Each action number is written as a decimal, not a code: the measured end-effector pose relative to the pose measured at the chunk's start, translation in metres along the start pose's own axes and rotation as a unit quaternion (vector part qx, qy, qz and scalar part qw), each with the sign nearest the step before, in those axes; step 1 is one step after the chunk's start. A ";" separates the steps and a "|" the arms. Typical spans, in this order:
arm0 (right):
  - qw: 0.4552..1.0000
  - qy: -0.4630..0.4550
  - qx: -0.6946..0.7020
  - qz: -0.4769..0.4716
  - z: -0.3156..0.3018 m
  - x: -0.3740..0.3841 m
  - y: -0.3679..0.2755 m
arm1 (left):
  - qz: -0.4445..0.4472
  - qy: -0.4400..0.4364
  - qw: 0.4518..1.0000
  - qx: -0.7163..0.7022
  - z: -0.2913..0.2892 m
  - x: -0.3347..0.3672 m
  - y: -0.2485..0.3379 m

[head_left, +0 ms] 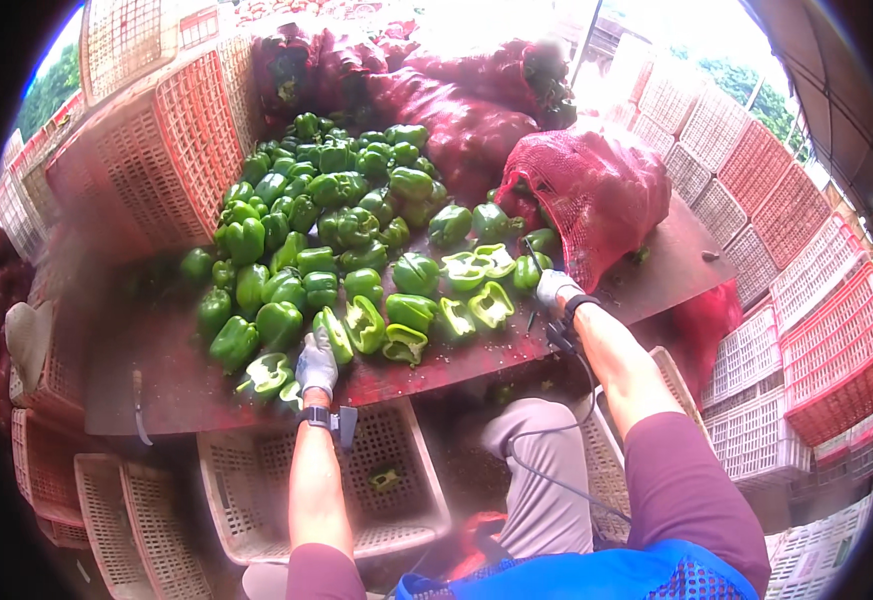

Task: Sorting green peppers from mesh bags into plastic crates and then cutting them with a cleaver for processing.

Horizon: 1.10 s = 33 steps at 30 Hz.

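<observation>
Green bell peppers (336,190), mostly whole, are heaped across the dark tabletop (171,350). Along its near side lie cut halves (490,305) with their pale insides showing. My left hand (316,366), in a light glove, is closed at the table's front edge against a bell pepper half (332,334); its fingertips are partly hidden. Another cut piece (267,373) lies just left of it. My right hand (556,288), also gloved, is closed around a slim knife (533,256), its dark blade pointing away beside a whole pepper.
A full red mesh sack (591,190) slumps at the table's right, with more sacks (446,120) behind. A knife (139,405) lies at the left edge. Below the table stands a plastic crate (411,520) with a pepper piece inside. Crate stacks (841,350) flank both sides. A cable (546,430) hangs by my right arm.
</observation>
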State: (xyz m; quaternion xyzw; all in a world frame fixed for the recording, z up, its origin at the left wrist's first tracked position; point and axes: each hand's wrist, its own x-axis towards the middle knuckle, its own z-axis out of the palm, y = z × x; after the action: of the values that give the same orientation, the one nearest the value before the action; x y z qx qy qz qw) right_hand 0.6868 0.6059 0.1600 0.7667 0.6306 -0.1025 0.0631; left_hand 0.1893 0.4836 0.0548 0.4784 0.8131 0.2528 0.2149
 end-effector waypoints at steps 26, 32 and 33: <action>0.964 0.214 0.113 -0.109 -0.047 0.087 -0.066 | 0.017 0.028 0.999 -0.027 0.017 -0.005 -0.006; 0.996 0.000 0.020 -0.081 -0.038 0.099 -0.074 | 0.024 0.041 0.999 0.004 0.006 -0.010 -0.011; 0.997 0.004 0.020 -0.077 -0.043 0.095 -0.074 | 0.024 0.050 0.998 0.004 0.006 -0.010 -0.011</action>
State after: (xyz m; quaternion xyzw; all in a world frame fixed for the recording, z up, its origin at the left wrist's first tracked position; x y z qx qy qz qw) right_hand 0.6352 0.7208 0.1816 0.7174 0.6858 -0.1168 0.0368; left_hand 0.1902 0.4715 0.0442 0.4858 0.8118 0.2782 0.1661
